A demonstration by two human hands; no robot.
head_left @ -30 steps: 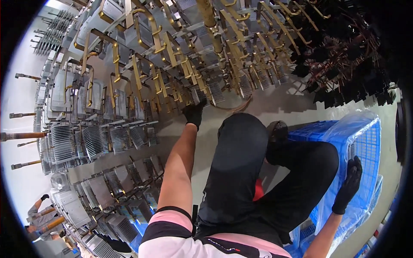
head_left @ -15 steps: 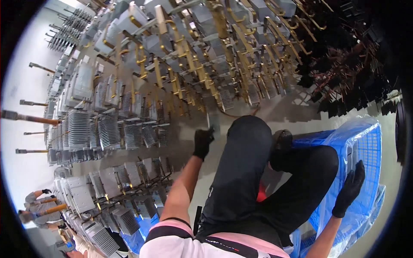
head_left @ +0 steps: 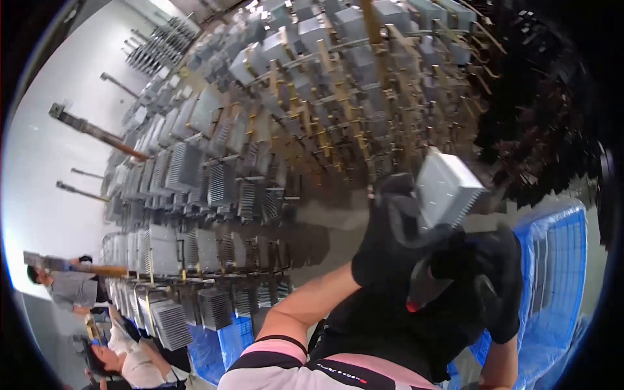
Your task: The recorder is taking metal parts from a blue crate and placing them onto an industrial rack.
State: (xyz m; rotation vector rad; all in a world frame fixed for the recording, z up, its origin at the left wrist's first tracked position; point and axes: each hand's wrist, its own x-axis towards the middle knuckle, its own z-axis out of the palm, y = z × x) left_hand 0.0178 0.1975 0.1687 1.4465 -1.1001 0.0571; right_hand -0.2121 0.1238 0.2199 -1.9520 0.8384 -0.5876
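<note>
A light grey finned metal heat sink (head_left: 443, 188) is raised in front of my knees, its fins facing lower right. My left hand (head_left: 390, 227), in a black glove, grips its lower left side; the dark fingers blend into my black trousers. On the right, my right hand (head_left: 499, 283), also black-gloved, is near my knee, below the heat sink. Motion smears its fingers, so whether it touches the piece cannot be made out.
Racks with hanging grey heat sinks (head_left: 185, 166) fill the left and far side. Dark hanging pieces (head_left: 530, 130) crowd the far right. A blue plastic-lined crate (head_left: 552, 266) stands at my right, another blue crate (head_left: 235, 335) at lower left. Two people (head_left: 75, 289) are at far left.
My left hand has moved right and now has a heat sink in it. My right hand has left the crate and come inward toward my knee. The view has shifted.
</note>
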